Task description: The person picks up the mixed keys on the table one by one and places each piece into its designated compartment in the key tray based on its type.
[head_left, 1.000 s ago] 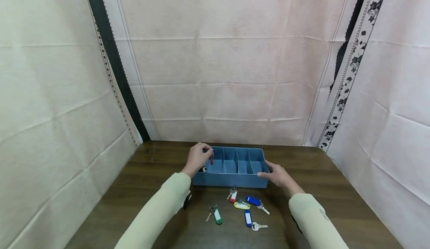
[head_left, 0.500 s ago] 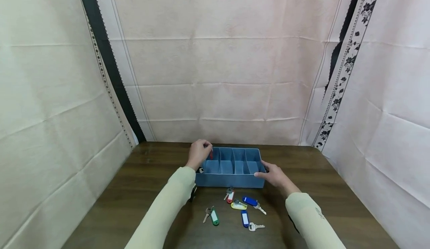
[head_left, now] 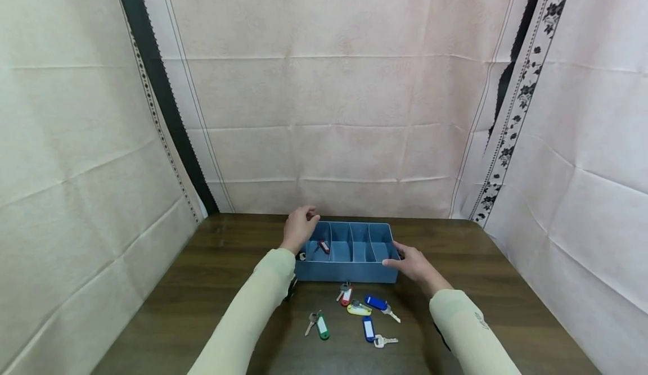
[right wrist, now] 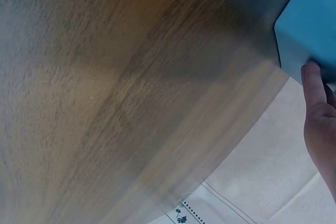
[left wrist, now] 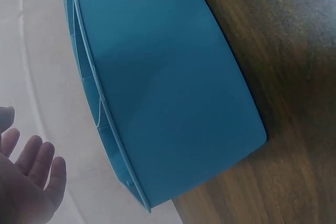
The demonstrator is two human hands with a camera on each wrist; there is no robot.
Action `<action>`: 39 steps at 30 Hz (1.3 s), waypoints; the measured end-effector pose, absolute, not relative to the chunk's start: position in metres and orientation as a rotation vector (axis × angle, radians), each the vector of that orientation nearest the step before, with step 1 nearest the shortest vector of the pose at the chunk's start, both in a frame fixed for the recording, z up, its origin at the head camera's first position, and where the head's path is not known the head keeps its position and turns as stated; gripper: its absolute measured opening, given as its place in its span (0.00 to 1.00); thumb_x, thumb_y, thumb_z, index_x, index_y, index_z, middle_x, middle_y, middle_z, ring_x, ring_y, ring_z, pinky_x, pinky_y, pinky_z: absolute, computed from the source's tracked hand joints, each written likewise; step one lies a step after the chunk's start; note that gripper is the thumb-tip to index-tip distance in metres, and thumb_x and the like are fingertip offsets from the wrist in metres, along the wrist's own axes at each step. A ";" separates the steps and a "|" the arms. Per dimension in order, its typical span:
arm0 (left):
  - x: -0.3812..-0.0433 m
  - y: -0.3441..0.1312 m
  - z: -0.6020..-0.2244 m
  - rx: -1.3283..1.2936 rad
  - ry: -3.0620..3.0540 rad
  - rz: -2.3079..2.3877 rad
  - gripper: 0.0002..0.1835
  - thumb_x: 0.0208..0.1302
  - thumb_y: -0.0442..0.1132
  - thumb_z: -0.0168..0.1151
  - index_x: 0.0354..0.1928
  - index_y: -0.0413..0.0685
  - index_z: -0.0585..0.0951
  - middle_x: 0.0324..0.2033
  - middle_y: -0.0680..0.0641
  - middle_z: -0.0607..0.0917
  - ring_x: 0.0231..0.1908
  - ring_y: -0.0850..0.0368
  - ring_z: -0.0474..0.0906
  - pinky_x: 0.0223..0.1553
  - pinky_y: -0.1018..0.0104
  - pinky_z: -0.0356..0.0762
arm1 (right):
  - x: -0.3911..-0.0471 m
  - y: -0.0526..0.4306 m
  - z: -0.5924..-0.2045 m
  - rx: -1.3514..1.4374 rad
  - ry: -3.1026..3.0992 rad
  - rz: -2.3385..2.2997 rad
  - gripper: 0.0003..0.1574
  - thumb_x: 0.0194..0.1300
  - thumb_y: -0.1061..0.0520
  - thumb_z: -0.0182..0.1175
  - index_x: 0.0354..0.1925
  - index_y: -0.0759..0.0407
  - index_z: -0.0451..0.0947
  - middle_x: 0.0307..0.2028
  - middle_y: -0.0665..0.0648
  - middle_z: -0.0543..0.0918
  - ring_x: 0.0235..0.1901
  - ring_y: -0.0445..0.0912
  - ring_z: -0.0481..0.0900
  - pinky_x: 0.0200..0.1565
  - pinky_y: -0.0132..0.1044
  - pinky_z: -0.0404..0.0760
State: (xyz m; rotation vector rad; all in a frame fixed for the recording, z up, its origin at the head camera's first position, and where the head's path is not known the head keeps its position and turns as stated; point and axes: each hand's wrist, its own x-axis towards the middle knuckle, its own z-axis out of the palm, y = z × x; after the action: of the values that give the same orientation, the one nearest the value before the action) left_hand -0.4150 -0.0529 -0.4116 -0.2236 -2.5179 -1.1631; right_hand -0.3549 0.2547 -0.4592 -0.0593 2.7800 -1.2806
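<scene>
A blue divided organizer box (head_left: 349, 271) stands toward the back of the table. My left hand (head_left: 298, 230) hovers over its left end, fingers loosely bent and holding nothing; the left wrist view shows that hand (left wrist: 34, 182) with its fingers spread apart beside the rim. A key with a red tag (head_left: 323, 246) lies in a compartment near the left, and a small black-and-white thing (head_left: 302, 256) shows in the leftmost one, partly hidden by the hand. My right hand (head_left: 416, 263) grips the box's front right corner, thumb on the front wall and fingers along the side.
In front of the box lie several tagged keys: a red tag (head_left: 346, 297), a yellow tag (head_left: 359, 310), a green tag (head_left: 323, 327), a blue tag (head_left: 376, 302) and a lower blue tag (head_left: 368, 329). Cloth curtains (head_left: 324, 139) hang behind the wooden table (head_left: 243, 285).
My left hand has let go of the red-tagged key, which now lies inside the compartment. The right hand stays on the box corner. The whole head view has shifted slightly.
</scene>
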 end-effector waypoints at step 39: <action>-0.307 -0.019 -0.433 -0.114 -2.473 -1.239 0.13 0.57 0.54 0.60 0.38 0.56 0.82 0.35 0.54 0.79 0.35 0.61 0.72 0.33 0.66 0.73 | -0.352 0.256 -0.452 -0.142 2.822 -1.166 0.62 0.47 0.30 0.58 0.69 0.58 0.48 0.64 0.68 0.57 0.60 0.65 0.58 0.53 0.60 0.62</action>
State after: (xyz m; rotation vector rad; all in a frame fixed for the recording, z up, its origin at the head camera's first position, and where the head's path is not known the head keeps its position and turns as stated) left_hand -0.3066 -0.0194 -0.4332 -0.1142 -2.4731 -1.2387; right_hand -0.3520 0.2561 -0.4517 -0.1422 2.8218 -1.1662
